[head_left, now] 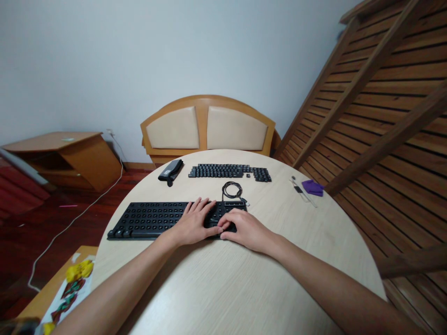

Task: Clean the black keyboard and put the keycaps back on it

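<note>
The black keyboard (153,216) lies on the near side of the round table (209,288), its visible sockets apparently mostly uncapped; loose keycaps (214,171) sit in rows beyond it. What remains under the hands is hidden. The left hand (193,225) spreads over it; the right hand (243,229) curls, whether pinching anything cannot be told

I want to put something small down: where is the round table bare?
Bare: between the right forearm and the slim tool; near tabletop between both forearms. Crowded: the black keyboard under the left hand and right hand, the coiled cable beyond it, and the far side, with keycaps and a black pouch-like item.
</note>
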The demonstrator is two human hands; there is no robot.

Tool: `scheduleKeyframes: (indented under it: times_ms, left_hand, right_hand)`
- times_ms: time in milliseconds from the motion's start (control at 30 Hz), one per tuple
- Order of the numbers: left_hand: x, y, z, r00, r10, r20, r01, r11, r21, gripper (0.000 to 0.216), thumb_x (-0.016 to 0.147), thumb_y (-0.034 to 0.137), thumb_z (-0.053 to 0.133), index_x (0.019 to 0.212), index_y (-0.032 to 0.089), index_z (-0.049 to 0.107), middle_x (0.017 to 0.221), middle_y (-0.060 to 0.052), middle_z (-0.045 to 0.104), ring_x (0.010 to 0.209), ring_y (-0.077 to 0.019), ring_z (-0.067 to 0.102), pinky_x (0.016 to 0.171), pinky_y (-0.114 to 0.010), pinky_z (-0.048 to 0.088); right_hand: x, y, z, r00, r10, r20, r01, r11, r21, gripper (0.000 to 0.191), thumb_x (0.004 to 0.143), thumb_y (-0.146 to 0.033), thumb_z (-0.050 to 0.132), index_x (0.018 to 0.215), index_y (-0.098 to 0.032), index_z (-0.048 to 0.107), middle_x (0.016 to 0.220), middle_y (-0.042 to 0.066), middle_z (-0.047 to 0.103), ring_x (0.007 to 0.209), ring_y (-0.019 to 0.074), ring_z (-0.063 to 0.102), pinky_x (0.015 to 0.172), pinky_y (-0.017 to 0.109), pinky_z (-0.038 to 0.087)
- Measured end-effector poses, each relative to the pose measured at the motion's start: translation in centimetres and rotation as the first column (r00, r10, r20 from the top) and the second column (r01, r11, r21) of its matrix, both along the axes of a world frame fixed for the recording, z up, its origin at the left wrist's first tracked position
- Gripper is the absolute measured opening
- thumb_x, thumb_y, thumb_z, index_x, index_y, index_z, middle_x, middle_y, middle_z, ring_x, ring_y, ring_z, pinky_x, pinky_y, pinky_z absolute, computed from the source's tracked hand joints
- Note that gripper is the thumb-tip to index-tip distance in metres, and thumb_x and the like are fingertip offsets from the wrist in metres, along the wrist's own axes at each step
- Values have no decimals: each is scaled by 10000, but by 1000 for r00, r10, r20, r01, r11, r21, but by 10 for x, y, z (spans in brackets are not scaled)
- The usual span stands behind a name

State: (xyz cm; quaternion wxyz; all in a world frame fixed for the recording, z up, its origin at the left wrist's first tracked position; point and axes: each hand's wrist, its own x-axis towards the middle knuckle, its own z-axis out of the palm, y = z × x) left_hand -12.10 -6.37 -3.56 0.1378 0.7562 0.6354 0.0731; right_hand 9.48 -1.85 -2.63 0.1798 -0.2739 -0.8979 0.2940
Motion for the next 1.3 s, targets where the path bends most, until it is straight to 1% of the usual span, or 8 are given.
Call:
scheduleKeyframes:
  times_ms: [300, 433, 533, 667, 767, 867, 1000, 1300]
  left_hand:
    - [-1, -3, -3, 996, -45, -75, 48, 998, 44, 970, 892, 811, 410, 1605, 171, 266, 1682, -128, 195, 1559, -358, 121, 1253, -560, 123]
    - [-1, -5, -8, 994, -50, -94, 59, 994, 91, 836, 979, 738, 284, 1602, 180, 278, 1676, -120, 223, 1554, -344, 161, 1251, -550, 139]
    - [-1, -5, -11, 993, -44, -106, 55, 993, 107, 774, 1009, 690, 252, 1594, 185, 297, 1672, -117, 242, 1550, -341, 178, 1247, -550, 153]
    - [-2, -4, -12, 993, -49, -111, 63, 990, 125, 773, 1007, 695, 253, 1587, 188, 309, 1668, -116, 256, 1545, -342, 194, 1244, -546, 162]
    - [-1, -5, -10, 992, -46, -120, 60, 991, 121, 770, 1009, 690, 248, 1587, 185, 310, 1666, -116, 260, 1544, -341, 198, 1246, -542, 160]
    - [1, -6, -7, 991, -43, -130, 58, 992, 112, 771, 1012, 683, 249, 1587, 173, 309, 1665, -120, 261, 1544, -343, 197, 1244, -541, 168]
    - [1, -6, -7, 991, -48, -123, 62, 991, 119, 770, 1009, 685, 253, 1584, 177, 315, 1664, -120, 263, 1547, -343, 186, 1245, -541, 163]
    - [0, -4, -13, 997, -43, -70, 53, 989, 136, 772, 997, 707, 264, 1578, 203, 328, 1666, -119, 259, 1549, -348, 178, 1247, -561, 135]
  right_hand:
    - [4, 0, -5, 999, 31, -36, -30, 999, 11, 186, 824, -199, 781, 1007, -215, 750, 963, 50, 734, 1009, 224, 652, 902, 336, 508]
    - [15, 15, -3, 993, 99, -65, -95, 994, 56, 205, 907, -297, 710, 1100, -230, 729, 1046, 54, 733, 1001, 205, 659, 912, 336, 508]
    - [34, 42, -6, 994, -61, -94, 79, 976, 202, 189, 976, -309, 597, 1089, -218, 719, 1048, 65, 738, 997, 215, 655, 925, 373, 498]
    - [70, 92, -24, 924, -363, -119, 377, 816, 439, 265, 964, -288, 535, 1147, -181, 694, 1155, 118, 712, 1136, 293, 594, 1011, 462, 463]
    - [92, 122, -45, 829, -551, -98, 525, 706, 475, 434, 930, -320, 535, 1324, -155, 608, 1299, 154, 654, 1238, 335, 530, 1049, 494, 445]
    - [100, 136, -61, 781, -619, -81, 579, 669, 465, 594, 915, -342, 524, 1461, -111, 479, 1399, 202, 585, 1345, 383, 441, 1074, 562, 412]
    - [96, 141, -71, 782, -623, -14, 557, 689, 464, 637, 932, -334, 473, 1528, -125, 390, 1515, 181, 503, 1446, 390, 332, 1111, 605, 368]
    - [95, 142, -77, 798, -593, 111, 478, 734, 482, 626, 973, -341, 374, 1579, -194, 323, 1609, 90, 407, 1495, 380, 261, 1141, 608, 340]
